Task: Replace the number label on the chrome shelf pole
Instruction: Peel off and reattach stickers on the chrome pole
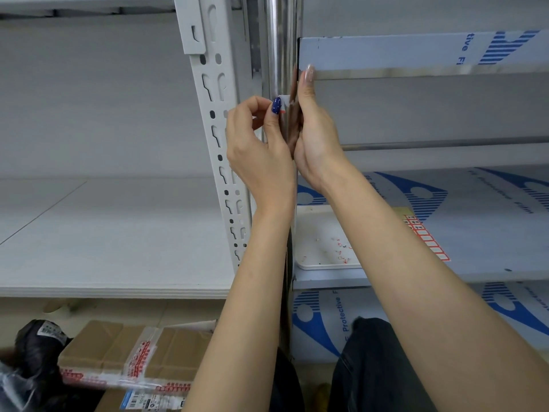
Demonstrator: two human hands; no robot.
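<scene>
On the central chrome pole [276, 55], left hand [257, 153] pinching a small white label [284, 101], right hand [315, 135] flat against it, fingers straight.

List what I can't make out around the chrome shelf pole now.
Head view only.
- Number on the small white label: too small, behind the thumb of the left hand.
- Lower stretch of the chrome pole: behind the left forearm.
- Digits on the red-bordered label sheet: too small, right forearm overlaps.
</scene>
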